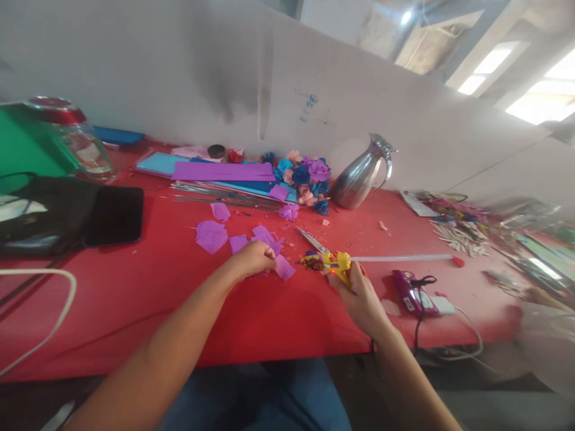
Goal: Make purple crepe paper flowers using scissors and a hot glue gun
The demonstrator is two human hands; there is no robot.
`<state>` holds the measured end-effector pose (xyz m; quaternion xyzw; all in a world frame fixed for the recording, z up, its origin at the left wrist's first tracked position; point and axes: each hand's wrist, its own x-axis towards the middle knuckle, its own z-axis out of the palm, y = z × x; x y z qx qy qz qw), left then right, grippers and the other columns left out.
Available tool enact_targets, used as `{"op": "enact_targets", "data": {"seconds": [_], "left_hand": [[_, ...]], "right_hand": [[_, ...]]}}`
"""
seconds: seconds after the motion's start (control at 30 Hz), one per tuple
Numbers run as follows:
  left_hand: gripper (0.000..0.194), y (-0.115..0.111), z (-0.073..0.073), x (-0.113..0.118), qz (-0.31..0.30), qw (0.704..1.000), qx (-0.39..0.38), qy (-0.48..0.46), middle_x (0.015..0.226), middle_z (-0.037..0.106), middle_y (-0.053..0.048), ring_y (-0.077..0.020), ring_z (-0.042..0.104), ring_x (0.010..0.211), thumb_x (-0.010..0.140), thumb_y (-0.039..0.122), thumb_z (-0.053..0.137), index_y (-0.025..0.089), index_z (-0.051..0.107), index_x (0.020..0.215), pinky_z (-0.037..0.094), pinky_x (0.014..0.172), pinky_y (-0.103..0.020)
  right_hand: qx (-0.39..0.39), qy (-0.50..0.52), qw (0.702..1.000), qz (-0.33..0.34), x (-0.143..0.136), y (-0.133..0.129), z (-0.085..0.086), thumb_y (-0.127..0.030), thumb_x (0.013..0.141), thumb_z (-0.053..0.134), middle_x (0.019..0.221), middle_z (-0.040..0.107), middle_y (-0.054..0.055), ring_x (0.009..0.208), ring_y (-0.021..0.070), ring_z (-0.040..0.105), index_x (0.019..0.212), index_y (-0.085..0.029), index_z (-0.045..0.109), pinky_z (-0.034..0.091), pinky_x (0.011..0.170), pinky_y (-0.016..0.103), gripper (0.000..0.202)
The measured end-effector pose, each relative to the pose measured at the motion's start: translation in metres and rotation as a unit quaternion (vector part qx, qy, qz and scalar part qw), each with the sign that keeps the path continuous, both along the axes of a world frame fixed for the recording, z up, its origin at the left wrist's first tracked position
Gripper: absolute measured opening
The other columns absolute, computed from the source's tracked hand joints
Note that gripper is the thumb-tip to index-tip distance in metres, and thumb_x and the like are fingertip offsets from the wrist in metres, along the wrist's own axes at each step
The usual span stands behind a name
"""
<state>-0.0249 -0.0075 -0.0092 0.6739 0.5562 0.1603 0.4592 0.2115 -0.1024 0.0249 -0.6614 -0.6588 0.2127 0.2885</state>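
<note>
My right hand (362, 299) is wrapped around the handle of a yellow hot glue gun (342, 261). Its dark, crusted nozzle points left, and a long pale glue stick (399, 258) sticks out of its back. Close by on the left, my left hand (254, 260) is closed in a pinch at a purple crepe paper petal (284, 267), just left of the nozzle and apart from it. More purple paper pieces (212, 236) lie on the red table (287, 323) beyond and left of this hand. Behind the glue gun rest scissors (313, 240), their handles partly hidden.
Paper flowers (309, 173) are heaped by the wall beside stacked purple paper strips (224, 172) and thin wires (224, 197). A steel jug (359, 176) stands at the back. Left are a glass jar (83, 143) and a black phone (119, 215); right, a purple corded box (413, 293).
</note>
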Motion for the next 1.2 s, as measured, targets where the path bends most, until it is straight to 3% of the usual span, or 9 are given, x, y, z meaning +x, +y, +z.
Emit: {"op": "enact_targets", "data": {"seconds": [0.23, 0.47, 0.7, 0.97, 1.2], "left_hand": [[0.014, -0.001, 0.002, 0.001, -0.002, 1.000, 0.000, -0.017, 0.042, 0.044, 0.003, -0.0124, 0.041, 0.048, 0.055, 0.024, 0.058, 0.017, 0.052, 0.045, 0.025, 0.048, -0.025], [0.016, -0.004, 0.007, 0.002, -0.002, 1.000, -0.005, -0.017, 0.040, 0.038, 0.005, -0.0110, 0.036, 0.046, 0.055, 0.023, 0.056, 0.018, 0.048, 0.042, 0.022, 0.048, -0.026], [0.015, -0.003, 0.004, 0.001, -0.002, 1.000, -0.002, -0.012, 0.041, 0.041, 0.004, -0.0118, 0.039, 0.047, 0.054, 0.024, 0.058, 0.018, 0.051, 0.043, 0.023, 0.048, -0.026], [0.016, -0.001, 0.004, 0.001, -0.012, 1.000, 0.010, -0.002, 0.041, 0.040, 0.004, -0.0118, 0.039, 0.046, 0.055, 0.024, 0.056, 0.018, 0.048, 0.043, 0.024, 0.048, -0.025], [0.011, -0.003, 0.008, 0.002, 0.002, 1.000, -0.004, 0.015, 0.042, 0.045, 0.003, -0.0128, 0.042, 0.047, 0.055, 0.023, 0.056, 0.018, 0.053, 0.046, 0.026, 0.047, -0.026]], "right_hand": [[-0.006, -0.038, 0.998, 0.052, -0.011, -0.009, -0.003, -0.045, 0.085, 0.044, 0.073, 0.066, 0.006, 0.067, 0.0234, 0.064, 0.094, -0.021, 0.045, 0.043, 0.058, 0.029, 0.025], [-0.002, -0.075, 0.996, 0.054, -0.010, -0.009, -0.005, -0.043, 0.085, 0.044, 0.072, 0.067, 0.006, 0.069, 0.0243, 0.065, 0.092, -0.021, 0.048, 0.044, 0.058, 0.028, 0.023], [0.002, -0.061, 0.996, 0.061, -0.007, -0.011, -0.001, -0.043, 0.086, 0.043, 0.076, 0.069, 0.007, 0.070, 0.0236, 0.066, 0.090, -0.022, 0.046, 0.044, 0.058, 0.028, 0.022], [-0.001, -0.075, 0.996, 0.046, -0.010, -0.009, -0.008, -0.044, 0.086, 0.044, 0.073, 0.068, 0.006, 0.067, 0.0238, 0.065, 0.091, -0.022, 0.047, 0.043, 0.056, 0.027, 0.024], [-0.004, -0.043, 0.998, 0.050, -0.006, -0.009, 0.001, -0.044, 0.086, 0.043, 0.080, 0.071, 0.008, 0.072, 0.0251, 0.067, 0.090, -0.022, 0.042, 0.045, 0.058, 0.029, 0.022]]}}
